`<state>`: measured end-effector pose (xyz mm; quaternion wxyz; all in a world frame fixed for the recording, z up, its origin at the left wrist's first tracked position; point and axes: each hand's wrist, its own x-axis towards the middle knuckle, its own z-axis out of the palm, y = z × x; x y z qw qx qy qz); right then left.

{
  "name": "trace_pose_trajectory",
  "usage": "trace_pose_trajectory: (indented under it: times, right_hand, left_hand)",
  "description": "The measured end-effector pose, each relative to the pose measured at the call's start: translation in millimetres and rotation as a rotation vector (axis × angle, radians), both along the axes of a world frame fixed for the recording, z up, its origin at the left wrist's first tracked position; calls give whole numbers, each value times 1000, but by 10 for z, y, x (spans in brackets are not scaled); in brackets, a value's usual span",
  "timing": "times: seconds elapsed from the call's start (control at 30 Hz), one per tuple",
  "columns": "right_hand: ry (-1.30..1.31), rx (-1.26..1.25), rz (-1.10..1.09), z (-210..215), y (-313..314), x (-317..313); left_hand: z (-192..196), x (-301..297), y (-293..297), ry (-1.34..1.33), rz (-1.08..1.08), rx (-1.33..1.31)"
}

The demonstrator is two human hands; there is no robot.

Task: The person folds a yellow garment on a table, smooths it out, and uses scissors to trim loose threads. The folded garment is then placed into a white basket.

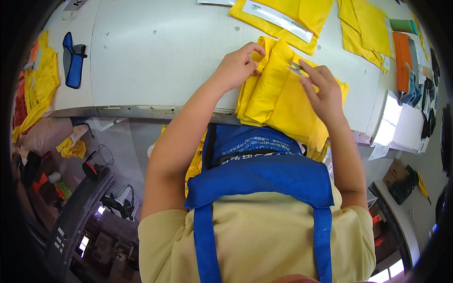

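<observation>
A folded yellow garment lies in front of me at the table's near edge, its lower part hanging over that edge. My left hand is at its upper left, fingers curled and closed on a fold of the fabric. My right hand is above the garment's right side, closed around small metal thread snips. The snips' pointed ends face left, over the yellow cloth. Whether the blades touch the fabric, I cannot tell.
The pale table stretches ahead. Beyond the garment lies another yellow piece with a white printed strip. More yellow cloth is at the far right, near an orange item. A blue-and-grey piece lies at left; a person is at the left edge.
</observation>
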<state>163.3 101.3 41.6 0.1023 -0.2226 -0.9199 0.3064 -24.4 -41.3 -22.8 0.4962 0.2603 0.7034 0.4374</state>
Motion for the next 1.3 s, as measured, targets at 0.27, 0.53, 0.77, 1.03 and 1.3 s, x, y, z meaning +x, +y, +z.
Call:
trace_pose_trajectory:
  times: [0.27, 0.53, 0.77, 1.03, 1.3]
  right_hand:
    - [20, 49, 71, -281, -212, -124]
    - [67, 21, 94, -317, -102, -129]
    - [73, 122, 295, -277, -71, -294]
    - [94, 151, 351, -322, -53, -401]
    - [81, 107, 391, -343, -16, -428]
  left_hand:
    - [46, -20, -24, 287, -155, 65]
    - [-82, -140, 2, 225, -247, 11]
    - [-197, -188, 39, -301, -82, -18]
    - [-203, -217, 60, -477, -47, -56]
    - [-221, -208, 64, -481, -47, -51]
